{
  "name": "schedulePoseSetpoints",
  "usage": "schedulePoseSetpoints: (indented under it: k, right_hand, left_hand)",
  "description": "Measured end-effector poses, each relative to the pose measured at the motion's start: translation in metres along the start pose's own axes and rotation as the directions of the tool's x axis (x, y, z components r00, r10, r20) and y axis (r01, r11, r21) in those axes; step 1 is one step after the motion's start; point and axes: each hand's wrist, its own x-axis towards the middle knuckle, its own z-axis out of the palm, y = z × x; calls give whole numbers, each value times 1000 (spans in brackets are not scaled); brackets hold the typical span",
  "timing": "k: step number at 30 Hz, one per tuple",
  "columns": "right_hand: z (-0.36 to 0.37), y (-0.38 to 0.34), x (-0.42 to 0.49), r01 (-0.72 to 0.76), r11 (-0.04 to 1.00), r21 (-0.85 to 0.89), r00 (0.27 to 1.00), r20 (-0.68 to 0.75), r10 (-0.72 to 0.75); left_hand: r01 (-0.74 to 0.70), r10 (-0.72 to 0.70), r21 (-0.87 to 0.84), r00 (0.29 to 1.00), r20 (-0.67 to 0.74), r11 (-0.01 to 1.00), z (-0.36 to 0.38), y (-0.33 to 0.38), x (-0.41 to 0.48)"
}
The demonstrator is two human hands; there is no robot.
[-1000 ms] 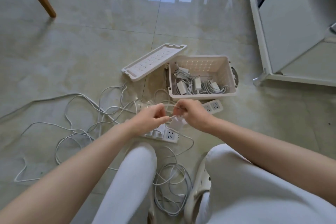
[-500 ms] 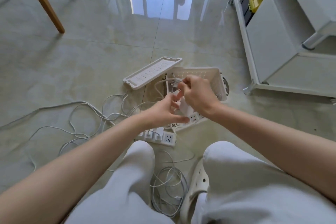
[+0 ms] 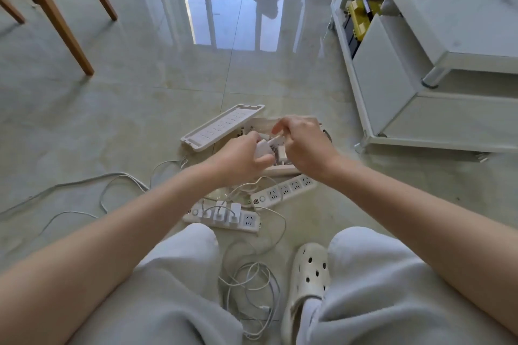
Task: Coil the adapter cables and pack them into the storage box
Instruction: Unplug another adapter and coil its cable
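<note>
Both hands have travelled forward since the earlier frame and are now held over the storage box (image 3: 280, 169), which sits on the floor at 12 o'clock from the knees, its lid (image 3: 221, 127) lying at 10 o'clock beside it. The left hand (image 3: 241, 158) curls its fingers round the white adapter (image 3: 262, 148), while the right hand (image 3: 307, 144) pinches the adapter's cable (image 3: 274, 142) between thumb and bent fingers, index finger lifted. A power strip (image 3: 283, 190) lies at 6 o'clock just beside the box, and loose cables (image 3: 249, 286) lie farther toward 6 o'clock, between the legs.
</note>
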Motion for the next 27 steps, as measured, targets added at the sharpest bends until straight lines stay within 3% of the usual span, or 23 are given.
schedulePoseSetpoints:
  k: [2,6,12,15,17,19,22,27]
  right_hand:
    - [-3,4,-5,29,1000,-7,999,45,-29]
    - [-8,-1,-21,-34,982,183,998,67,23]
    - [-3,-15,-46,-108,947,303,993,77,89]
    - [2,-23,-56,-151,868,473,988,66,136]
    - [8,-28,-66,-142,845,516,990,69,124]
    - [15,-32,-77,-142,826,546,989,107,99]
    - [29,-39,-92,-154,802,577,983,174,64]
    - [52,-48,-115,-156,812,562,957,289,-16]
  left_hand:
    - [11,-10,-19,1000,24,1000,-9,3,-7]
    - [119,-98,-276,991,88,954,-8,10,-22]
    - [212,-206,-61,975,85,975,8,1,-37]
    - [242,-259,-279,965,-27,929,10,-4,-36]
    - [243,-322,-553,945,-49,797,7,-6,-37]
    - [244,-399,-762,917,-20,599,5,-7,-38]
    - [247,-470,-920,879,81,303,7,-10,-40]
    - [289,-491,-937,856,161,196,17,-11,-51]
